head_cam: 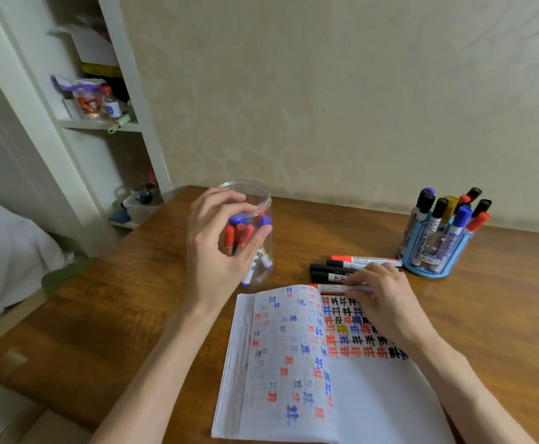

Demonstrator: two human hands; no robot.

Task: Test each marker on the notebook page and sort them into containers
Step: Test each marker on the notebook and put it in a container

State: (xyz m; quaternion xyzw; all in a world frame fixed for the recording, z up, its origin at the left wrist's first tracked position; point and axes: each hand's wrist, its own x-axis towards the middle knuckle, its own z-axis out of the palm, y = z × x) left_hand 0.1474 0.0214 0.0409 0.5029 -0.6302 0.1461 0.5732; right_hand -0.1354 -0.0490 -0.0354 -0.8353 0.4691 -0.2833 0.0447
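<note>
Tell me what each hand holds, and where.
The right hand grips a red-capped marker by its white barrel. The left hand curls in front of the clear jar; whether it grips it cannot be told.

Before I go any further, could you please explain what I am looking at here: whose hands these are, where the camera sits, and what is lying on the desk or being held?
There is no machine here: a person works with two bare hands. The single picture comes from a camera worn on the head, looking forward and down.

On the wooden table lies an open notebook, its pages covered with red, blue, black and yellow test marks. The right hand pinches a red-capped marker at the notebook's top edge. The left hand is raised in front of a clear jar that holds red and blue markers; whether it touches the jar, I cannot tell. Three loose markers lie beyond the notebook, and a blue holder with upright markers stands at the right.
</note>
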